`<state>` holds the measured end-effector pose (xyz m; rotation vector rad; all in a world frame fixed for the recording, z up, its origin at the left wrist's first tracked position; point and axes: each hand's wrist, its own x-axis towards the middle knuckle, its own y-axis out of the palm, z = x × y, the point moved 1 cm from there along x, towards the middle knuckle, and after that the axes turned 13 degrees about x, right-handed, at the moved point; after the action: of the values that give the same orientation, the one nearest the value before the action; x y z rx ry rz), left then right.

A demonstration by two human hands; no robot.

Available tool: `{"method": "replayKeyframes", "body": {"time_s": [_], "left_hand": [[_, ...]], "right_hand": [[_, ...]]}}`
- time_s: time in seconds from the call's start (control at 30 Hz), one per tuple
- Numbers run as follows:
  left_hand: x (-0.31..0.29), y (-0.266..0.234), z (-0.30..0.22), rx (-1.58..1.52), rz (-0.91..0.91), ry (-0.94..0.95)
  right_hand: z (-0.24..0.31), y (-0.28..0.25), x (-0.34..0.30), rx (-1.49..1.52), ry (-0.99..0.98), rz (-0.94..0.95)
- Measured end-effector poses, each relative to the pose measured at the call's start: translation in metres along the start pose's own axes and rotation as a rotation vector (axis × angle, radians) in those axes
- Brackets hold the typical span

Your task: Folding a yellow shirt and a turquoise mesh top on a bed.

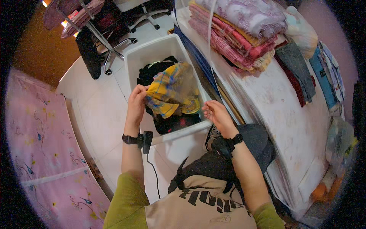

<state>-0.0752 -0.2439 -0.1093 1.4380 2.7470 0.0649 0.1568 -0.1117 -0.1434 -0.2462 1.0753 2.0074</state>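
Observation:
A yellow garment [167, 89] with blue plaid lines hangs over dark clothes [167, 125] in a white plastic bin [137, 55]. My left hand [136, 101], at the bin's left side, pinches the garment's left edge between thumb and fingers. The cloth spreads from there across the bin, and its right part is blurred. Over the bin's right rim is my right hand [215, 113], its fingers loosely bent and apart, a little away from the yellow cloth. Nothing shows in it.
On the right, a bed with a pale mattress [263, 107] bears a pile of folded blankets [236, 34] and several laid-out trousers [297, 66]. A wheeled office chair [105, 42] stands beyond the bin. A pink flowered cloth cover [49, 149] is at left.

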Motion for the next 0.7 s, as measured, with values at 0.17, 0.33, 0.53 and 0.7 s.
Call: {"method": "replayKeyframes", "body": {"time_s": [0.17, 0.33, 0.53, 0.7], "left_hand": [[-0.040, 0.017, -0.027, -0.130, -0.023, 0.055], [-0.080, 0.025, -0.027, -0.029, 0.193, 0.034], [-0.092, 0.055, -0.031, 0.186, 0.438, -0.086], [-0.099, 0.068, -0.029, 0.072, 0.596, 0.040]], "right_hand": [[-0.001, 0.000, -0.011, -0.150, 0.003, 0.083], [-0.004, 0.041, -0.040, -0.492, -0.244, 0.513], [-0.046, 0.028, -0.046, -0.898, -0.384, 0.452], [-0.036, 0.008, -0.055, -0.686, -0.308, 0.218]]}}
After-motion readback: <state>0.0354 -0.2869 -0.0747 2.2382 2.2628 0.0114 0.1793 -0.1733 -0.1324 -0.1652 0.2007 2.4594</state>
